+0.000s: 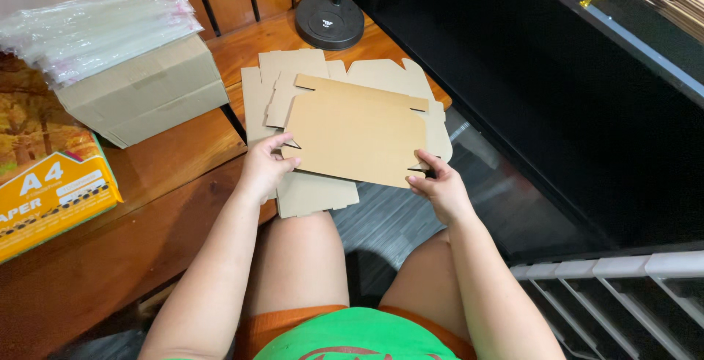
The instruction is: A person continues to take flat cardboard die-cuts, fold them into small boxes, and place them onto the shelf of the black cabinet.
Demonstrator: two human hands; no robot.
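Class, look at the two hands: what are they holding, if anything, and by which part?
Both hold one flat brown cardboard box blank: the left hand grips its left edge, the right hand its lower right corner.

Home packing corner: flat cartons [352,129], bags [95,23]

two hands on show: left hand [262,168], right hand [440,188]. one flat cardboard blank [356,134] on top, stack of blanks [308,191] under, count unclear. far left: one closed carton [147,96], one pile of clear bags [88,19]. near left: one paper ream box [48,184]. far: one round black stand base [329,20].
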